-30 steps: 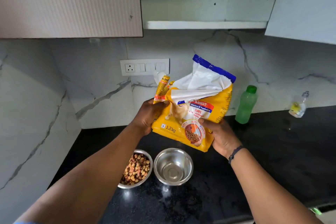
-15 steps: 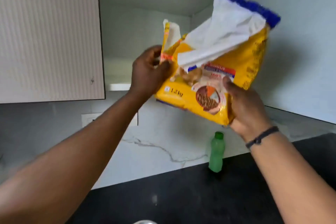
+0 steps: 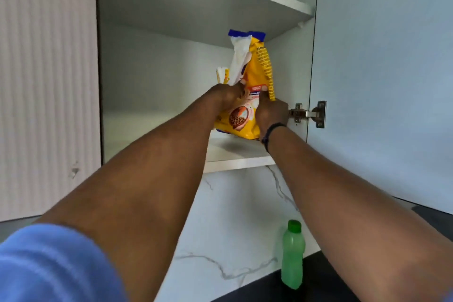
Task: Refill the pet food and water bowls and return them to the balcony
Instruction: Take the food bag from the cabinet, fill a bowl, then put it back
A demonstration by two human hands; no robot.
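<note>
Open wall cabinet (image 3: 157,86), pale grey inside, two shelves (image 3: 235,154). Ribbed white door (image 3: 46,81) shut on the left, plain door (image 3: 382,81) swung open on a metal hinge (image 3: 308,114). White marble-look backsplash (image 3: 232,228) below, black desk (image 3: 318,287) underneath. Soft even daylight.

A: Light level? Soft, even daylight, cool cast; no hard glare anywhere.

B: Shadows? The underside of the upper shelf (image 3: 201,5) is grey, and a faint shadow lies on the lower shelf (image 3: 235,152) under the bag (image 3: 255,73).

A: Sharpness? Generally soft; print on the bag smeared, blue sleeve (image 3: 56,267) at the corner out of focus.

B: Distortion? Wide-angle stretch; forearms balloon toward the bottom edge, cupboard door (image 3: 382,76) leans.
</note>
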